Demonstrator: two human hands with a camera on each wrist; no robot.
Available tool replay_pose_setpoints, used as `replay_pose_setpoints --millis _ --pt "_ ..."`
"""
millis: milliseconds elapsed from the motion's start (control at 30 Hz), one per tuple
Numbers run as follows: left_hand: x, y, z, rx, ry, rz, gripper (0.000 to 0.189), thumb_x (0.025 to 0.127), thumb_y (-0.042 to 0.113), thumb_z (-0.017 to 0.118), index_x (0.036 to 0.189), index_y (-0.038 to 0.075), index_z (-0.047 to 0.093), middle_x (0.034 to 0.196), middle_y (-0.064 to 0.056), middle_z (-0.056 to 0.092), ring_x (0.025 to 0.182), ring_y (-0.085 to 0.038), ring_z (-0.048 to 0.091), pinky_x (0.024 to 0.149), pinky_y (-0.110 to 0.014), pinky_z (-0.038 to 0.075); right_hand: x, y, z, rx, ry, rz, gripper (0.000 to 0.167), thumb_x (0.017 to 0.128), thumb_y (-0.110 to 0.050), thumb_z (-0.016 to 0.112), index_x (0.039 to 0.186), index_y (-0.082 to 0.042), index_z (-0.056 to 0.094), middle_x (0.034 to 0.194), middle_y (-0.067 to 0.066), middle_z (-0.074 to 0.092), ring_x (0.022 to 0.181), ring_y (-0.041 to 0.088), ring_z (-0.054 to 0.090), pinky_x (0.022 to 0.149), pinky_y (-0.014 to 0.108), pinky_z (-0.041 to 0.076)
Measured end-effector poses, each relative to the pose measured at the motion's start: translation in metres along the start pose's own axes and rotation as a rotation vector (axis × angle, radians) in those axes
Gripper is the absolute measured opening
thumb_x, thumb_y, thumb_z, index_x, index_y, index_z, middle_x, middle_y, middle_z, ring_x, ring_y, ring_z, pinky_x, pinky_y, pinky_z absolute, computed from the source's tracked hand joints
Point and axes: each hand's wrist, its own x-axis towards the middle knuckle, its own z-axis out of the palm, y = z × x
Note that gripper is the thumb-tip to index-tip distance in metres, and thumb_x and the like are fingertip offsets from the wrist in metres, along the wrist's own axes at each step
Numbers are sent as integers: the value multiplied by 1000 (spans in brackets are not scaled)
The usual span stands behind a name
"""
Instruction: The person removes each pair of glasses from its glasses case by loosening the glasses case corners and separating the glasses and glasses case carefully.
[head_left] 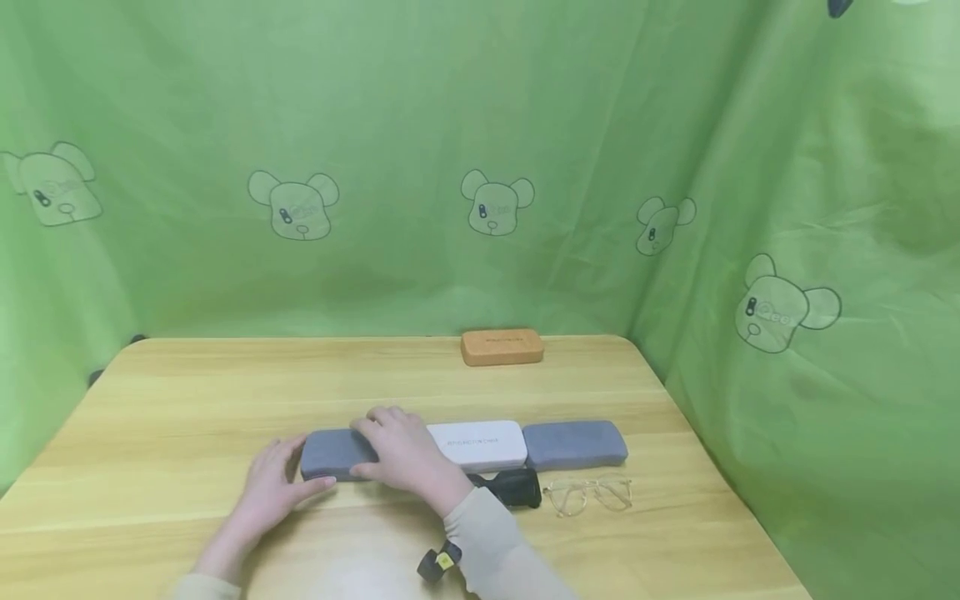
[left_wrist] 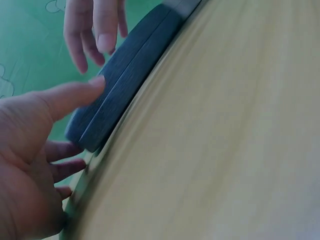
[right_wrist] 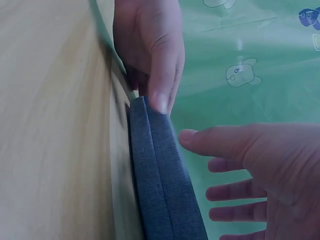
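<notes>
A dark blue-grey glasses case [head_left: 330,454] lies closed on the table, its lid seam showing along the side in both wrist views. My left hand [head_left: 270,487] is at the case's left end, thumb spread along the front and fingers round the end. Over the right part of the same case hovers my right hand [head_left: 405,454], fingers spread and thumb toward the front edge. In the right wrist view, the thumb of the right hand [right_wrist: 275,170] is close beside the case [right_wrist: 160,170]. A white glasses case [head_left: 487,446] adjoins on the right, partly behind the right hand.
Another blue-grey case [head_left: 573,443] ends the row at right. In front lie gold-rimmed glasses [head_left: 592,497] and black sunglasses [head_left: 521,489], partly hidden by the right wrist. An orange case [head_left: 502,347] sits at the back edge of the wooden table [head_left: 225,383]. Green curtains [head_left: 390,275] stand behind.
</notes>
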Motion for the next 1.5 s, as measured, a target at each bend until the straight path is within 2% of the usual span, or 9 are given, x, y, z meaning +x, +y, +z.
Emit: replay_pose_setpoints --millis 133,400,667,1000,1233,1500 --pt "1 -1 5 10 31 8 91 76 39 80 144 -3 38 151 -31 34 143 -57 5 111 -75 -1 0 0 4 0 -14 4 62 83 -53 69 136 -24 54 131 0 59 118 17 57 98 35 51" --pt "1 0 8 40 74 39 86 75 37 81 140 -5 43 146 -33 40 141 -58 12 112 -73 2 0 2 9 10 -39 15 64 81 -48 74 137 -22 54 129 1 60 115 17 57 96 34 51" --pt "4 3 11 162 101 2 90 73 44 81 137 -8 46 150 -32 34 142 -54 18 116 -68 7 2 3 12 -10 -40 9 67 79 -47 76 137 -22 54 127 1 60 112 17 58 95 34 50" --pt "5 4 17 206 163 -16 93 70 46 82 137 -7 46 149 -30 36 141 -51 23 115 -67 12 1 4 12 17 -42 1 70 77 -47 77 138 -22 53 126 0 61 112 16 58 96 34 50" --pt "5 5 16 208 128 -56 96 73 49 79 142 -7 41 153 -28 30 144 -50 16 117 -66 7 0 6 10 62 -35 -3 68 77 -47 77 137 -23 55 129 1 61 116 17 57 100 35 48" --pt "6 3 17 245 120 -51 100 73 54 77 144 -5 39 155 -29 26 144 -51 15 116 -68 6 1 6 11 70 -29 -7 67 77 -46 77 136 -22 56 130 2 61 117 18 57 101 35 48"
